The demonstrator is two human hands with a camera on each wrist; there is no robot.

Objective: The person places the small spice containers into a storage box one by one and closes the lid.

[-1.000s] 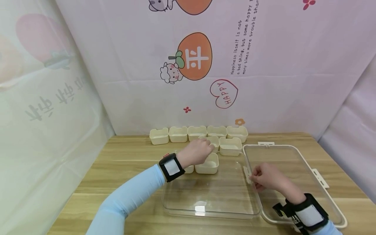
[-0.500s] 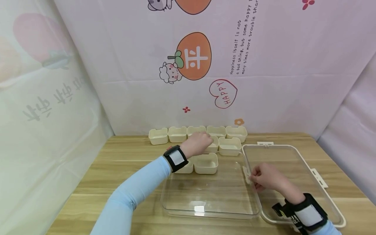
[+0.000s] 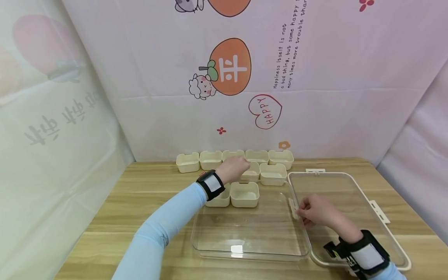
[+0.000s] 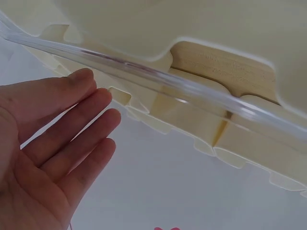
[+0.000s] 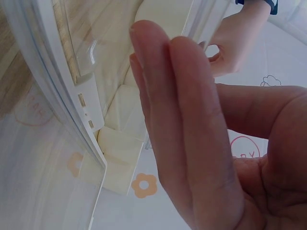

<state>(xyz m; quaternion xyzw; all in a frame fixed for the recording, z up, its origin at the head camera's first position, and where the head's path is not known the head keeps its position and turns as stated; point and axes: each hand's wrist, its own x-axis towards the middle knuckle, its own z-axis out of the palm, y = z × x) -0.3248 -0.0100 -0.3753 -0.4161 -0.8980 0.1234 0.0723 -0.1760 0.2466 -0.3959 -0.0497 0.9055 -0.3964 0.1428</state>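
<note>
My left hand [image 3: 233, 169] hovers over the far rim of a clear plastic box [image 3: 252, 257], among small cream bins. In the left wrist view, the fingers of that hand [image 4: 72, 124] are loosely bent, and nothing is in them. Two cream bins, a right one [image 3: 244, 195] and a left one [image 3: 220, 200], sit side by side at the box's far end; my left wrist partly hides the left one. My right hand [image 3: 319, 212] is beside the white latch [image 3: 292, 208] at the box's right edge. Its fingers look fairly straight in the right wrist view, holding nothing visible.
A clear lid with a white rim [image 3: 350, 175] lies right of the box, against its side. Behind the box stand more cream bins, including one near the lid [image 3: 273, 175] and a back row [image 3: 188, 162]. A printed cloth [image 3: 157, 124] hangs behind the wooden table [image 3: 115, 217].
My left hand has moved back and slightly left, away from the two bins in the box, uncovering more of the left one. The right hand has stayed put.
</note>
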